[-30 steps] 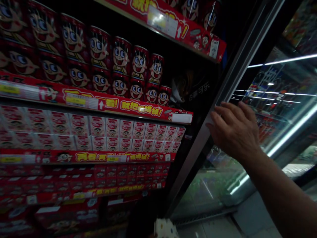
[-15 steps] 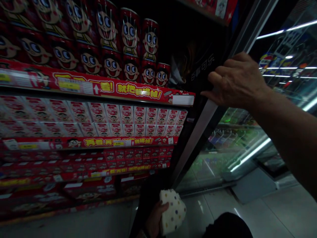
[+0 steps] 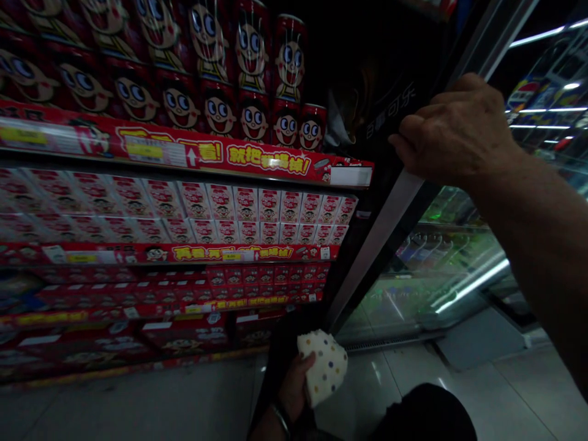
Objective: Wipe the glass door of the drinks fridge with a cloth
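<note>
My left hand (image 3: pixel 294 387), low in the middle of the head view, is closed on a folded white cloth (image 3: pixel 327 370) with coloured dots. The thumb lies over the near side of the cloth. At the upper right, my right hand (image 3: pixel 463 135) is closed over the metal edge (image 3: pixel 390 220) of a glass-fronted drinks cooler. Its curled fingertips are partly hidden, so anything small beneath them cannot be seen. Left of this hand, white lettering shows on the cooler's dark side panel (image 3: pixel 392 110).
Shelves to the left hold red drink cans (image 3: pixel 250 46) and small white-and-red cartons (image 3: pixel 270 205), with a red label strip (image 3: pixel 271 160) between them. Lower down are red boxes (image 3: pixel 184 337). A grey chest-like unit (image 3: pixel 487 337) stands on the tiled floor (image 3: pixel 413 361).
The view has shifted slightly, so the shelves sit further right and a bit higher. My left hand with the cloth has risen a little. My right hand stays at the metal edge.
</note>
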Demonstrator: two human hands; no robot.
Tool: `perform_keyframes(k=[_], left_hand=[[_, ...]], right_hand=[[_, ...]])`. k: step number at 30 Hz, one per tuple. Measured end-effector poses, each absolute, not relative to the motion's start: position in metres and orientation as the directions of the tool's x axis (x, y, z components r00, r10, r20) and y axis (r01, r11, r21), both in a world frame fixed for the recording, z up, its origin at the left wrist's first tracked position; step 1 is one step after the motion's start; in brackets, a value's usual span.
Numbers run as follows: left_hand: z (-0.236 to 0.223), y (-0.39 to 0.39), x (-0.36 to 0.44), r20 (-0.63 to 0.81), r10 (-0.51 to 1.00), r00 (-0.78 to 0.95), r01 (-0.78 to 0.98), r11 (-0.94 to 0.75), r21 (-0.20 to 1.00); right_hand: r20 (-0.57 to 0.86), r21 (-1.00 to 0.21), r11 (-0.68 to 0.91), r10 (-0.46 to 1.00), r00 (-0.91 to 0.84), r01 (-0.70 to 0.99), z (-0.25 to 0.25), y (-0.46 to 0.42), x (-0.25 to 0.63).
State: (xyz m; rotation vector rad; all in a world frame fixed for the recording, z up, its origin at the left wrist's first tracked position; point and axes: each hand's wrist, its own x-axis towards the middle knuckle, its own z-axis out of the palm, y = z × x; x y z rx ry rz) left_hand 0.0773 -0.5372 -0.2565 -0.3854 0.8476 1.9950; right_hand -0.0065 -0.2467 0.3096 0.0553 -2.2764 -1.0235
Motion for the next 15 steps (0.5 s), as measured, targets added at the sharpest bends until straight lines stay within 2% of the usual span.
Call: perform_keyframes(k=[5,12,15], left_hand=[[-0.254,-0.534,0.076,-0.555,0.639,-0.533,-0.846,-0.375,0.38],[-0.246,-0.528,0.076,-0.56,0.639,-0.527,-0.849,-0.372,0.374],[-0.243,-0.527,0.074,-0.549,0.638,-0.54,-0.84,-0.379,0.388]], right_hand=[[0.54,0.71,0.655,-0.269,-0.797,0.26,0.309,-0.246,-0.006],[0.552,0.676,0.684,-0.223,-0.803,0.274,0.311,-0.244,-0.005],[0.573,0.587,0.763,-0.155,-0.805,0.271,0.308,-0.243,-0.002]])
